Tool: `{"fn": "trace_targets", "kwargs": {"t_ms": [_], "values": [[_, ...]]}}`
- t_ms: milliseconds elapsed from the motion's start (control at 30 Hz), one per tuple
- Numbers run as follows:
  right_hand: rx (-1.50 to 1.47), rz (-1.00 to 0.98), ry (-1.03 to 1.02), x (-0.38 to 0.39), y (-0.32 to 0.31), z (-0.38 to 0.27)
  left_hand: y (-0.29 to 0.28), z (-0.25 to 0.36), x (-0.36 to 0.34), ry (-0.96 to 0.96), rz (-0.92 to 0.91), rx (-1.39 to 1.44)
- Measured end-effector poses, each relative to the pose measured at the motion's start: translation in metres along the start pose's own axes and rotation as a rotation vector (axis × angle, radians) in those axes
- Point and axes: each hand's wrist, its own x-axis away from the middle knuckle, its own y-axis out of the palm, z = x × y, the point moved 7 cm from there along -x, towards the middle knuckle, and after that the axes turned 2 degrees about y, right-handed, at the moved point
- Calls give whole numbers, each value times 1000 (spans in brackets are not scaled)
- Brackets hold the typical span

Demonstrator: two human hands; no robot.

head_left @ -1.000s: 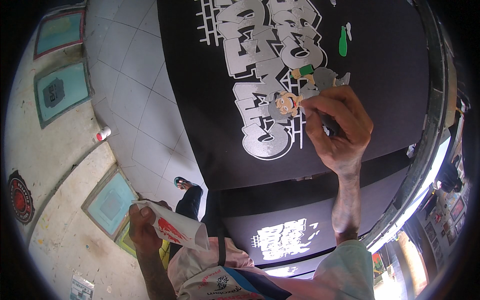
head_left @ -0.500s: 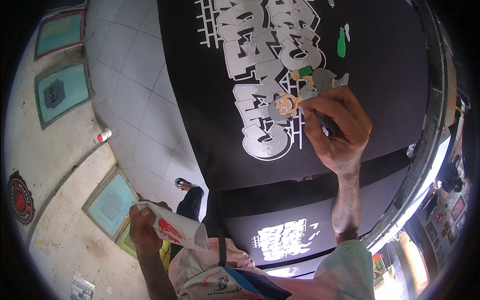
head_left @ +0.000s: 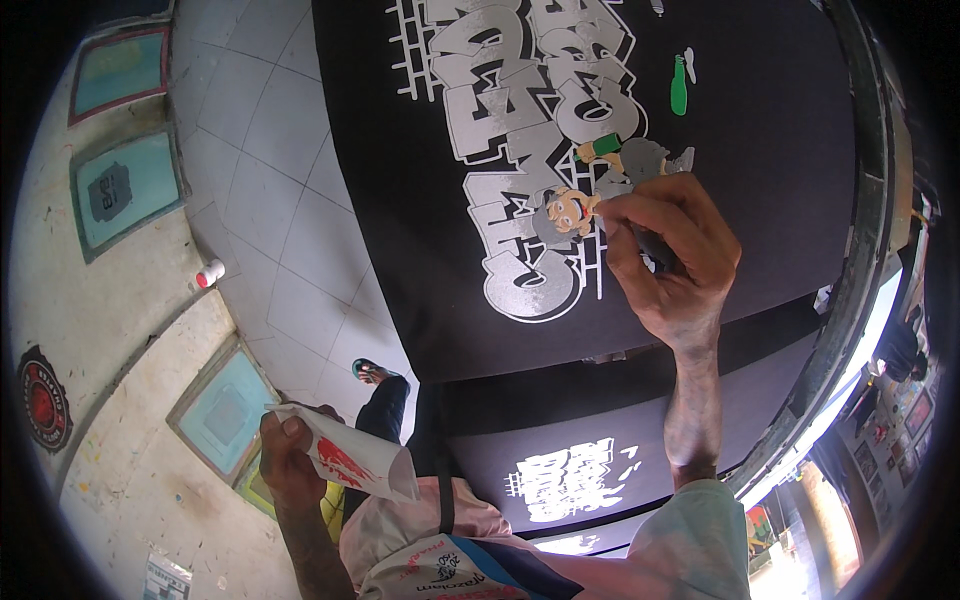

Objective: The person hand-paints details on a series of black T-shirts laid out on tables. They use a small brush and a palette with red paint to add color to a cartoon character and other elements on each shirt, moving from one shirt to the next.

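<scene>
My right hand (head_left: pixel 670 260) is pinched at the cartoon figure's face (head_left: pixel 568 212), printed in tan, grey and red over large silver graffiti letters (head_left: pixel 525 283) on a black board (head_left: pixel 770 210). Whatever is between my fingertips is too small to make out. Small green bottle shapes (head_left: pixel 679 85) and white bits lie on the board above the figure. My left hand (head_left: pixel 288 450), low at the left, grips a curled translucent white sheet (head_left: pixel 392 477) with a red smear on it.
A second black board (head_left: pixel 720 420) with white lettering lies below the first, beside a curved dark rail (head_left: pixel 862 250). Framed screens (head_left: pixel 125 190) and a small white-and-red container (head_left: pixel 210 273) are along the left wall. My sandalled foot (head_left: pixel 368 371) rests on the tiled floor (head_left: pixel 270 190).
My hands have barely moved; the right one stays pinched at the face and the left keeps the sheet. The view of the board has shifted very slightly.
</scene>
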Motion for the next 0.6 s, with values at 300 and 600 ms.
{"fn": "trace_targets", "kwargs": {"t_ms": [300,600], "values": [[19,5,-9,-1,-2,-1,1,0,1,23,-6,-15],[-47,13,35,-4,0,-4,-8,-2,-2,-33,-31,64]]}}
